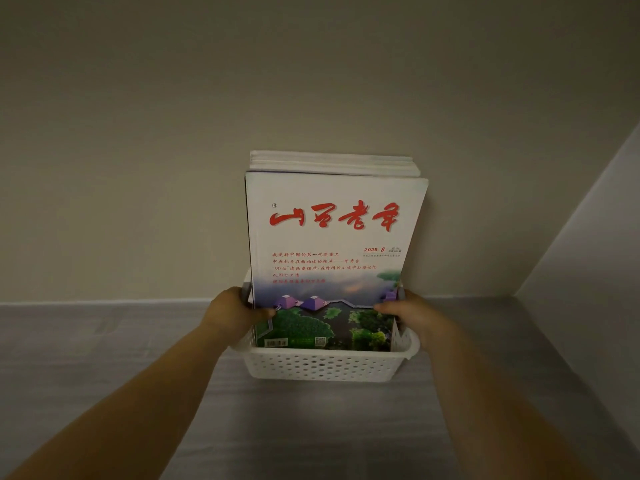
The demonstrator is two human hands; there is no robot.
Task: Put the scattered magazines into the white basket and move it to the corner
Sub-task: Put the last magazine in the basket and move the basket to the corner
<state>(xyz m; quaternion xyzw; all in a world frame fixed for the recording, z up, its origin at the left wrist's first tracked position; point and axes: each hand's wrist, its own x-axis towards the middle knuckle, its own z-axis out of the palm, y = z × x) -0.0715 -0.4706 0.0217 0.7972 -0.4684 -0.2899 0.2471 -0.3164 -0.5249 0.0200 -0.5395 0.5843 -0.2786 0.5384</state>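
a grey floor (pixel 104 358) is met by beige walls (pixel 138 168). the white basket (pixel 322 367) of magazines (pixel 332 237) is gripped by the left hand (pixel 235 311) at 9 o'clock and the right hand (pixel 405 311) at 3 o'clock. the fingers are hidden behind its rim.

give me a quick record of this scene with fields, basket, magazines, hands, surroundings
basket: white basket, perforated plastic, resting on the grey floor near a wall
magazines: stack of magazines standing upright in the basket, leaning back towards the wall; front cover white with red title characters and a landscape picture
left hand: left hand gripping the basket's left end, thumb on the front cover
right hand: right hand gripping the basket's right end, thumb on the front cover
surroundings: plain beige wall behind; a second wall meets it at right, forming a corner
loose magazines: none in view
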